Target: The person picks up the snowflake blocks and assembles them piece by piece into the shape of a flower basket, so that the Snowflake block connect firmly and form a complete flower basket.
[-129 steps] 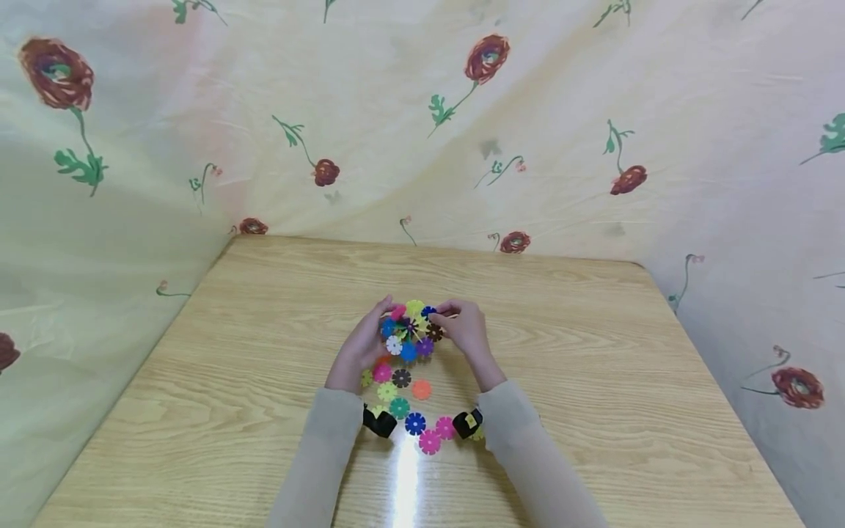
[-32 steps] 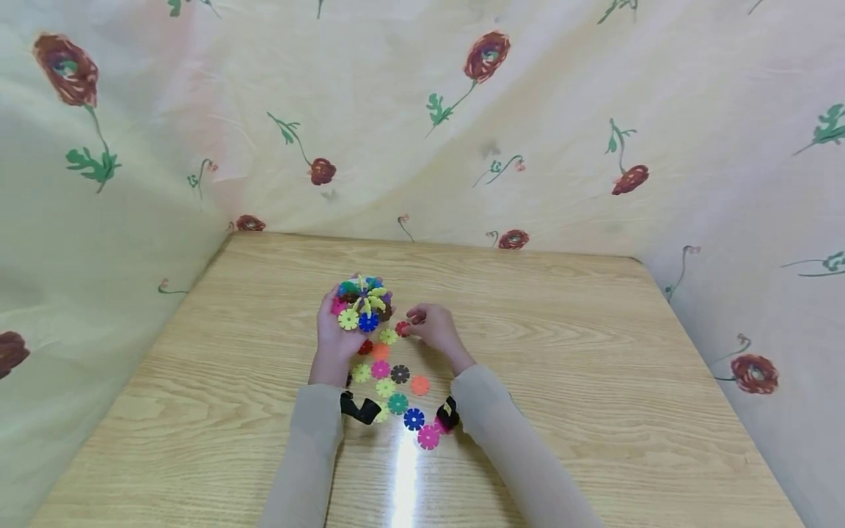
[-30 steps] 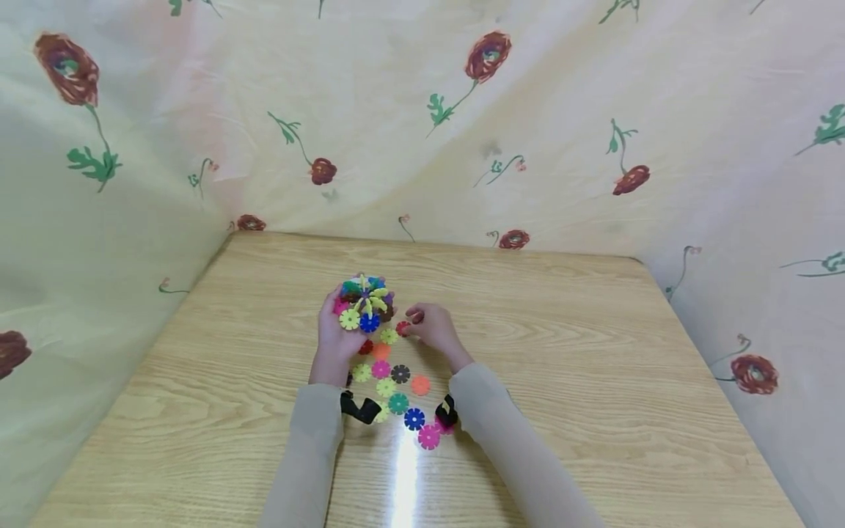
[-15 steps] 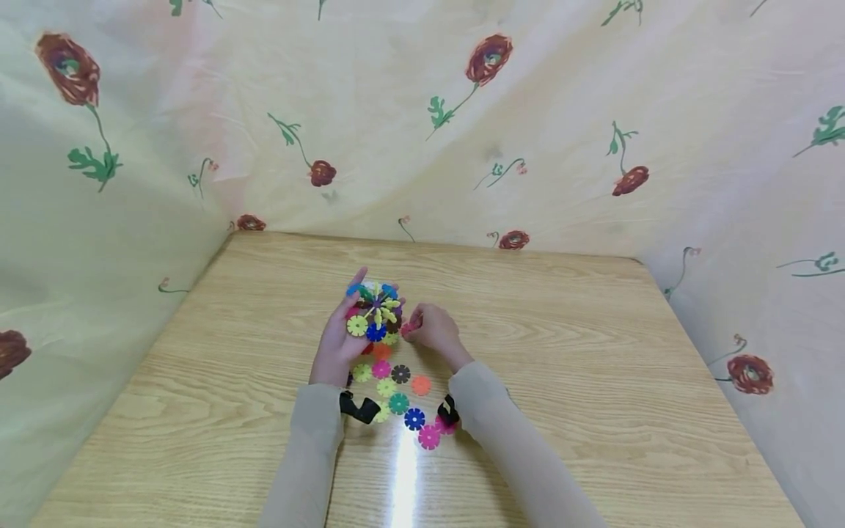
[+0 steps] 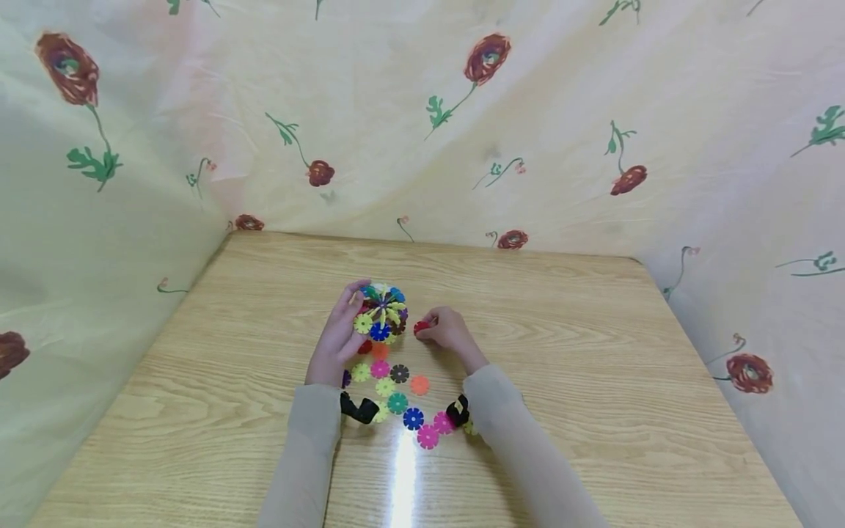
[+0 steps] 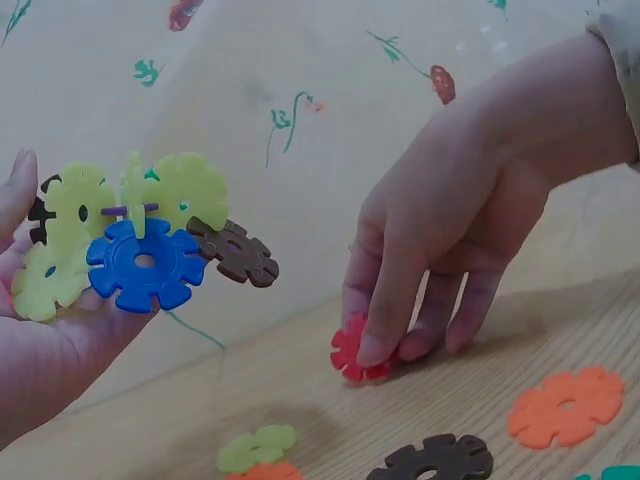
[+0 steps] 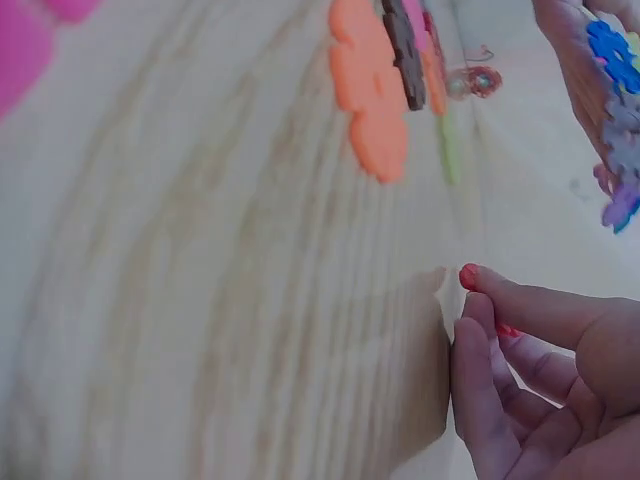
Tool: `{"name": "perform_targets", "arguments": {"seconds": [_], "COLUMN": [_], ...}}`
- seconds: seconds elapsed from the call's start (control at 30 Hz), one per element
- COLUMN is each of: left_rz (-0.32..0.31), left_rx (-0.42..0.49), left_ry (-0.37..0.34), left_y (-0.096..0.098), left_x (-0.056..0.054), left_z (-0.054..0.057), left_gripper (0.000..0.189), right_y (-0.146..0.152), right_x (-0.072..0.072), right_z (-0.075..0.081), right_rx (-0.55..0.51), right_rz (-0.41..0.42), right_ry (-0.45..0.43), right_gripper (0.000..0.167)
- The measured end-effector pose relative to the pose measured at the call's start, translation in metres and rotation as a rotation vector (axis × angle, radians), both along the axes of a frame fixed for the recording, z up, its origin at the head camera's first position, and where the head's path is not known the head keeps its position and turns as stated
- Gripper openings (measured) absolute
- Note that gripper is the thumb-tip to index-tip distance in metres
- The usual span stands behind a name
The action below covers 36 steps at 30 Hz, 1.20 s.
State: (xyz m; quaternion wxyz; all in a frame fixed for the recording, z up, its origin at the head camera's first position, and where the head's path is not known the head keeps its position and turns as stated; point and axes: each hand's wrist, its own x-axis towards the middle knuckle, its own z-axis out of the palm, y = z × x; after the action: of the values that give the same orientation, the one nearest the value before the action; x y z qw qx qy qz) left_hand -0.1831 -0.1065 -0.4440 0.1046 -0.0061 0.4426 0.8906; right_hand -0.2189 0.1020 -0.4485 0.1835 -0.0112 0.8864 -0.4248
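My left hand (image 5: 335, 341) holds a flower-like cluster of interlocking slotted plastic discs (image 5: 381, 314) above the table. Yellow, blue and brown discs (image 6: 236, 252) of it face the left wrist view, and the palm supports it from below and behind. Some of the left fingers are hidden by the discs. To the right, my right hand (image 5: 452, 331) pinches a red slotted disc (image 6: 352, 350) between thumb and forefinger, close to the tabletop. That red disc is apart from the cluster. Only bits of its red edge (image 7: 468, 277) show in the right wrist view.
Several loose discs lie on the wooden table (image 5: 561, 330) between the forearms, among them an orange disc (image 5: 419, 385), a dark brown one (image 5: 399, 373), a green one (image 5: 397, 403) and a pink one (image 5: 428, 437). Flowered cloth (image 5: 396, 110) hangs behind the table.
My left hand has turned and moved the cluster rightward. My right hand has taken the red disc from the table and shifted slightly right with it.
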Motion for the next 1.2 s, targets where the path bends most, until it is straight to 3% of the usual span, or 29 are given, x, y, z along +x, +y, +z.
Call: {"name": "perform_targets", "arguments": {"seconds": [0.17,0.3,0.37,0.5,0.73,1.0,1.2], "left_rz": [0.007,-0.051,-0.088,-0.13,-0.11,-0.089,-0.11], "left_rx": [-0.14,-0.187,-0.188,-0.199,-0.292,-0.504,-0.527], "left_ry": [0.001,0.083,0.133,0.168,0.166,0.236,0.254], "left_y": [-0.001,-0.004,-0.005,-0.005,-0.002,0.002,0.005], "left_x": [0.001,0.003,0.005,0.007,0.009,0.011,0.012], "left_z": [-0.001,-0.004,-0.006,-0.009,-0.012,-0.007,-0.004], "left_gripper": [0.048,0.06,0.062,0.067,0.061,0.059,0.059], "right_y": [0.007,0.013,0.016,0.021,0.025,0.02,0.016], "right_x": [0.001,0.004,0.005,0.009,0.019,0.029,0.031], "right_z": [0.0,0.0,0.001,0.006,0.019,0.037,0.042], "right_rx": [-0.113,-0.204,-0.251,-0.35,-0.473,-0.531,-0.497], "right_rz": [-0.044,-0.1,-0.13,-0.173,-0.229,-0.256,-0.248], "right_ry": [-0.064,-0.074,-0.061,-0.033,0.017,0.099,0.149], "right_gripper": [0.016,0.019,0.02,0.02,0.025,0.025,0.025]}}
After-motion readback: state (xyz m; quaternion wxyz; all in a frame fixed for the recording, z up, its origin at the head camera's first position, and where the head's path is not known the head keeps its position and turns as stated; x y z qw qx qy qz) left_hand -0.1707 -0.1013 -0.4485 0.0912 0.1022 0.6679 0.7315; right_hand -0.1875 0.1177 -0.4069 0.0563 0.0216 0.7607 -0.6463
